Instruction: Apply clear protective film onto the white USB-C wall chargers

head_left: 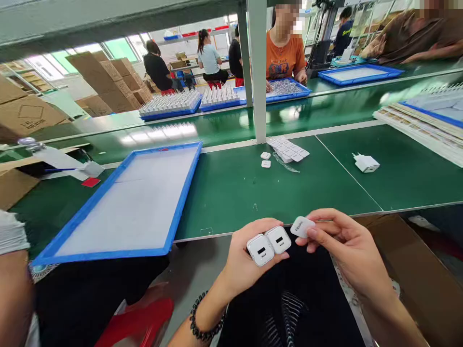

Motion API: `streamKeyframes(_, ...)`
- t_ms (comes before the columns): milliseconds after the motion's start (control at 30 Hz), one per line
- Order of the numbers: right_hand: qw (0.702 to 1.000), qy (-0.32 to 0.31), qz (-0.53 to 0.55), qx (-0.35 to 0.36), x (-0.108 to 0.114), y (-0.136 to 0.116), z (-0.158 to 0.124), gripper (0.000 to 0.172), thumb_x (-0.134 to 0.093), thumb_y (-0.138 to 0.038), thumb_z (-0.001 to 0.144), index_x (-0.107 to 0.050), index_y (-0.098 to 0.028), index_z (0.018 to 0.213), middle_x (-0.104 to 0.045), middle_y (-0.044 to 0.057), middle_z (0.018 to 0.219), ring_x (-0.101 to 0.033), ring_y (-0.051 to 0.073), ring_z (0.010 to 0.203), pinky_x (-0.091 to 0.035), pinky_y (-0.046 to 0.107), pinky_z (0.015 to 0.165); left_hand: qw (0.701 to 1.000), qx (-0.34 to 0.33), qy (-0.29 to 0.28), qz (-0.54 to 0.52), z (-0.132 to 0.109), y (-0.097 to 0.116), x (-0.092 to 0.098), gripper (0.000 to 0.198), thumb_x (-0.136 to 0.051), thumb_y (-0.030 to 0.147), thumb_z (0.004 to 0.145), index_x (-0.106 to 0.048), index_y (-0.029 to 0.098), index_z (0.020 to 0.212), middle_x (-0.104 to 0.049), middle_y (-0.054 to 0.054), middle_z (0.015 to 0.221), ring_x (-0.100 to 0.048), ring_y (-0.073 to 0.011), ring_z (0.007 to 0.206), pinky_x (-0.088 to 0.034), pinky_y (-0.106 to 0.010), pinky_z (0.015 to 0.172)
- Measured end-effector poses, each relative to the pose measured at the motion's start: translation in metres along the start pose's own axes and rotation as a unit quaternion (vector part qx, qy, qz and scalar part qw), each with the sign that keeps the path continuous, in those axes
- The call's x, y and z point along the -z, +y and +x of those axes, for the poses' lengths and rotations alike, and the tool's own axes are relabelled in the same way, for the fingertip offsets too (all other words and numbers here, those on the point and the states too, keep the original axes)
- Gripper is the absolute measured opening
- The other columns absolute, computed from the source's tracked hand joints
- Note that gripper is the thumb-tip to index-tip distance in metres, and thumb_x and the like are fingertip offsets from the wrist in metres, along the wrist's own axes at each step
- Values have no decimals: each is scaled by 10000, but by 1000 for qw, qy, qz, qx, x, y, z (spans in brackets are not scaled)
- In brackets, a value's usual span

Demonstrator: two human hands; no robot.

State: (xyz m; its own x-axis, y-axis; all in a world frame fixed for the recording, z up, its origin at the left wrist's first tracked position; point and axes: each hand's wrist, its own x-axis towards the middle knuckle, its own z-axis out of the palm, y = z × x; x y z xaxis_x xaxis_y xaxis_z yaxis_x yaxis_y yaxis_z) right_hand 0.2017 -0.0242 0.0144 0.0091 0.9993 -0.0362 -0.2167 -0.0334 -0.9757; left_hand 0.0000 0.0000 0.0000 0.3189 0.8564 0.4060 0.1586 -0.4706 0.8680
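Note:
My left hand (237, 260) is closed around two white USB wall chargers (261, 250), held side by side with their port faces towards me. Just to the right, my right hand (350, 246) pinches a small white rounded-square piece with dark print (301, 227) between thumb and fingers. That piece is close to the right-hand charger; a narrow gap shows between them. Both hands are above my lap at the bench's front edge. Farther back on the green bench lie two similar small white pieces (265, 164), beside a stack of white sheets with squares (289, 148).
Another white charger (366, 163) lies on the bench at right. A blue-rimmed tray (123, 202) overhangs the front edge at left. A grey post (256, 72) stands mid-bench. Across the bench, a person in orange handles a blue tray (289, 98). Another person's arm (14, 279) shows at left.

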Motion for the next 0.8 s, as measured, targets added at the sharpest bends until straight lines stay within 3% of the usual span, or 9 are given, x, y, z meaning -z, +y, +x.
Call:
streamKeyframes(67,998,31,-14,58,-2,2,-5,75,-779,-289,838,-740,-234,806,-709,6,755,-623,105,662,-527,187,646,1000,-8,21,22,-1,2,-2,429,-858,215,720,-686,206,1112,-746,-40,1061,-707,-148,955,-563,-209,871)
streamKeyframes(167,995,50,-5,85,-8,5,-13,109,-780,-266,837,-727,-221,752,-642,-16,698,-550,76,617,-480,148,584,997,-25,48,53,-4,3,-4,428,-840,200,739,-679,207,1135,-746,-52,1084,-713,-162,970,-570,-230,886)
streamKeyframes(267,999,18,38,33,-16,9,-20,85,-754,-279,865,-725,-226,805,-664,-17,668,-551,69,551,-460,138,509,994,-47,64,75,-9,2,-4,457,-811,176,766,-660,218,1195,-738,-64,1138,-712,-170,1011,-569,-244,922)
streamKeyframes(400,993,-48,102,-34,-24,12,-20,162,-732,-318,883,-702,-196,780,-717,18,663,-618,93,549,-498,162,528,992,-82,68,63,-11,4,-3,493,-784,146,782,-637,223,1247,-713,-85,1212,-702,-183,1064,-575,-261,937)
streamKeyframes(600,989,-68,115,-55,-24,13,-12,249,-791,-343,823,-684,-164,687,-628,-7,514,-511,60,462,-410,140,465,991,-112,54,52,-6,9,-2,448,-797,176,778,-668,208,1207,-723,-116,1182,-707,-218,1056,-599,-318,908)
streamKeyframes(800,990,-85,93,-69,-21,12,-8,256,-804,-339,803,-679,-156,675,-573,-23,486,-457,55,443,-344,159,450,991,-112,48,51,-6,8,-2,441,-796,183,780,-677,208,1204,-725,-124,1164,-712,-227,1037,-610,-331,881)
